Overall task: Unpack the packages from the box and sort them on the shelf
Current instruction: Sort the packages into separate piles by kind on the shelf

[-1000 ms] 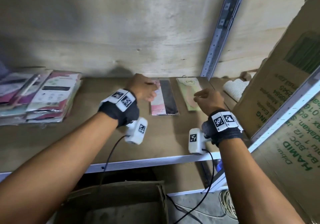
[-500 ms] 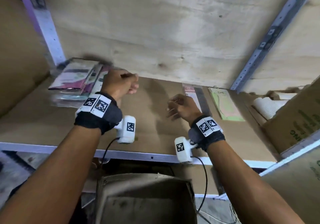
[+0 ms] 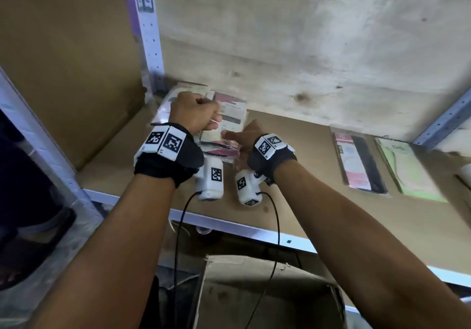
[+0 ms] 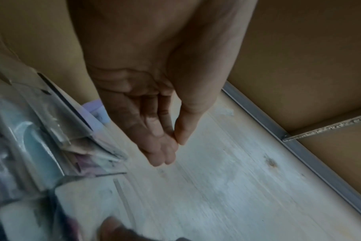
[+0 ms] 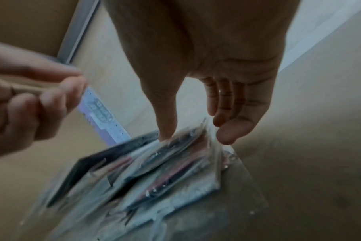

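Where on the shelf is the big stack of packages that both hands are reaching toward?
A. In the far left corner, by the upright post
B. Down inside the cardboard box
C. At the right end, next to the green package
A: the stack lies in the shelf's far left corner by the post, with the left hand over it and the right hand at its near edge.
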The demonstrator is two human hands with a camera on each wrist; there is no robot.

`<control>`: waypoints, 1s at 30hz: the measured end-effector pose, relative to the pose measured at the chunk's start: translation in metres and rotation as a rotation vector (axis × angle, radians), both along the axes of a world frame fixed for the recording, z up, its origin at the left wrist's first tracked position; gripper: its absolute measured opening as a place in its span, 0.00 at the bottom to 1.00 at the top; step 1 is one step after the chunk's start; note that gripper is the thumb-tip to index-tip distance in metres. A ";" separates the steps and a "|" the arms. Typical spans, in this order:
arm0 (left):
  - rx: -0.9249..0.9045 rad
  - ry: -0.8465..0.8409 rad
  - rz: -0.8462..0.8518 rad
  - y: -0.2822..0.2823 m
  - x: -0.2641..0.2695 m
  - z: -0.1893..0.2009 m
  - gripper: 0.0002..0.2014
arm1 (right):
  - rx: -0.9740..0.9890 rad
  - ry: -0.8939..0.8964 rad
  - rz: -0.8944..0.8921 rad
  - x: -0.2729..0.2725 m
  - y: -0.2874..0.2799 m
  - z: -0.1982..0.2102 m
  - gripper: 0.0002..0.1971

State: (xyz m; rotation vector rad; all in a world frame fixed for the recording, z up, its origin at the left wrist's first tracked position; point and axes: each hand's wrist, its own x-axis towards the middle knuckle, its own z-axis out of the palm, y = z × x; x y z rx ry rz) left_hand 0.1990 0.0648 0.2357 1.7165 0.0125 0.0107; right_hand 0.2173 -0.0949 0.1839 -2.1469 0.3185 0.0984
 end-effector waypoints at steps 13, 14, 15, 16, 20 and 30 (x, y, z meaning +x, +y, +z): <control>0.208 0.091 -0.078 -0.011 -0.005 -0.011 0.06 | 0.303 0.040 -0.023 -0.063 -0.059 -0.006 0.12; 0.205 0.116 -0.104 -0.017 -0.009 -0.013 0.07 | 0.339 0.028 -0.040 -0.073 -0.066 -0.004 0.15; 0.179 0.143 -0.137 -0.024 -0.014 -0.014 0.08 | 0.366 0.006 -0.054 -0.083 -0.073 -0.001 0.17; 0.138 0.178 -0.178 -0.033 -0.020 -0.015 0.10 | 0.382 -0.031 -0.070 -0.094 -0.081 0.003 0.17; -0.065 0.334 -0.342 -0.062 -0.043 -0.009 0.17 | 0.370 -0.228 -0.081 -0.129 -0.100 0.023 0.07; -0.591 0.400 -0.384 -0.090 -0.050 -0.008 0.24 | -0.455 -0.444 0.182 -0.181 -0.123 0.038 0.25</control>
